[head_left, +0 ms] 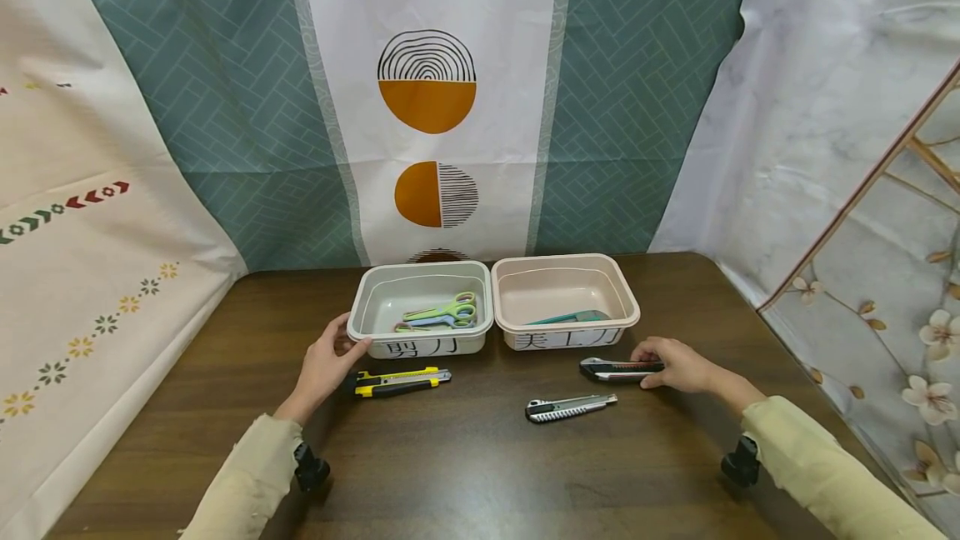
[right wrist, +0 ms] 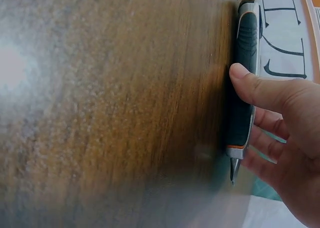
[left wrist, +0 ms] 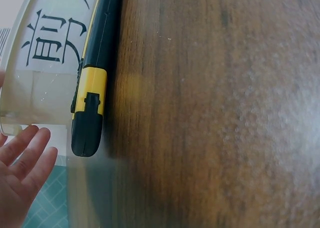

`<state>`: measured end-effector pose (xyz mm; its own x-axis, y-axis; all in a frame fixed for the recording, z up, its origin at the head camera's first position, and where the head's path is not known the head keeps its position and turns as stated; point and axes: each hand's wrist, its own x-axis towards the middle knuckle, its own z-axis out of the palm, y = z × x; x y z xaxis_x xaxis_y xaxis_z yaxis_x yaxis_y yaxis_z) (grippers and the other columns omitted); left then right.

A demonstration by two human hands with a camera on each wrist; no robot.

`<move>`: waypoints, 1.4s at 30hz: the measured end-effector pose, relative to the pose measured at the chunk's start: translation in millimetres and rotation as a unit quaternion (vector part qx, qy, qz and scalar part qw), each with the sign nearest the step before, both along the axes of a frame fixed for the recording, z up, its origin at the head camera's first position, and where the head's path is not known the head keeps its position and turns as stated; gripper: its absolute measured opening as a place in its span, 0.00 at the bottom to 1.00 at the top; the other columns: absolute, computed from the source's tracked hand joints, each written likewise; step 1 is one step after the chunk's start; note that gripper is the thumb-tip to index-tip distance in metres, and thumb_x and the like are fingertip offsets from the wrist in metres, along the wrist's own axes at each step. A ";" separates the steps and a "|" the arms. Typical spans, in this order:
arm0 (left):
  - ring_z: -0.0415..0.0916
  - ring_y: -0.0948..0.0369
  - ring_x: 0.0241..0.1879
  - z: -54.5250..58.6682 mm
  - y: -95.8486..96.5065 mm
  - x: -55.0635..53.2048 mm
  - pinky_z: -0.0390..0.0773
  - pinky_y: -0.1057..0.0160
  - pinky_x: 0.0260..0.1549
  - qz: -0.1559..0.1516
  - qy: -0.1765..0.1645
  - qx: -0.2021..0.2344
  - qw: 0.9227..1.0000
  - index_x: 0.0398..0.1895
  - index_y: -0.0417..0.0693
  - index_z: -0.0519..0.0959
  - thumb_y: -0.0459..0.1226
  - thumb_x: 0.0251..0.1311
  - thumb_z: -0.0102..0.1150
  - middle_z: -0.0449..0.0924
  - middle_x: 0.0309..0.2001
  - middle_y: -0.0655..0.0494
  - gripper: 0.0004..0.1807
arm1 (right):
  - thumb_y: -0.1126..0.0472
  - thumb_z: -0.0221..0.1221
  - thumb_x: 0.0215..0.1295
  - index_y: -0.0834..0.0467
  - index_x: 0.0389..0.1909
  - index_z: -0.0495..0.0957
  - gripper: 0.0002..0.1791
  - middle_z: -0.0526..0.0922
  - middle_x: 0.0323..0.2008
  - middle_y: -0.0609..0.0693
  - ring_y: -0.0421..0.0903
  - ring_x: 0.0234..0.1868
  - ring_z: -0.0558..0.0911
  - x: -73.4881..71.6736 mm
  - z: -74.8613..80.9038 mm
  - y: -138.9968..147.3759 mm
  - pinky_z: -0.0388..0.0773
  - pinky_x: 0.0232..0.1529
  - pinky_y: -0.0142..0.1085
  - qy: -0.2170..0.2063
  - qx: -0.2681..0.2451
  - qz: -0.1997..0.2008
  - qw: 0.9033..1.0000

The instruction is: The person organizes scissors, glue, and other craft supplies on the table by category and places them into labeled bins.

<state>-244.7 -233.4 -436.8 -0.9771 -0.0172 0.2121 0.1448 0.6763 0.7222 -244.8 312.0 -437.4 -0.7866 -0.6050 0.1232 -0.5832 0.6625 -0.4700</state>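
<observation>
At the front left corner of the grey-green bin (head_left: 427, 340), my left hand (head_left: 327, 363) rests with its thumb toward the front wall and its fingers, fairly straight, along the side. Just below that bin lies a yellow-and-black utility knife (head_left: 401, 382). My right hand (head_left: 678, 365) holds a black-and-grey utility knife (right wrist: 245, 52) between thumb and fingers, in front of the pink bin (head_left: 564, 328). In the right wrist view its thumb presses the dark handle while the other fingers are behind it. A silver-and-black utility knife (head_left: 572, 408) lies nearer me.
The grey-green bin holds scissors (head_left: 457, 311) with green and blue handles. In the pink bin sits a teal utility knife (head_left: 577, 317). Both bins carry labels with black characters and stand side by side near the back of the brown wooden table (head_left: 487, 473), before hanging cloths.
</observation>
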 end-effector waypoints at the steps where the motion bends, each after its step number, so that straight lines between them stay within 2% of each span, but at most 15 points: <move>1: 0.74 0.52 0.42 0.2 0.0 0.0 0.73 0.56 0.39 0.000 0.000 -0.001 1.000 0.62 0.39 0.60 0.49 0.57 0.57 0.75 0.47 0.39 0.35 | 0.63 0.69 0.42 0.59 0.32 0.77 0.15 0.74 0.28 0.43 0.38 0.31 0.72 0.3 0.3 -0.3 0.70 0.32 0.34 0.000 0.003 -0.001 1.000; 22: 0.74 0.52 0.41 0.0 0.3 -1.7 0.72 0.58 0.37 0.002 0.002 -0.011 1.000 0.62 0.39 0.61 0.49 0.57 0.57 0.75 0.47 0.39 0.35 | 0.58 0.70 0.41 0.54 0.31 0.76 0.15 0.72 0.27 0.42 0.39 0.29 0.71 10.9 18.1 -7.3 0.68 0.30 0.36 0.038 0.087 -0.036 0.995; 42: 0.74 0.52 0.40 -1.0 0.5 -0.8 0.72 0.59 0.35 -0.002 0.012 -0.006 1.000 0.62 0.39 0.61 0.48 0.57 0.57 0.76 0.46 0.40 0.34 | 0.59 0.70 0.40 0.49 0.30 0.74 0.16 0.71 0.29 0.39 0.37 0.31 0.70 17.3 43.4 -26.9 0.69 0.32 0.36 0.069 0.092 -0.001 0.993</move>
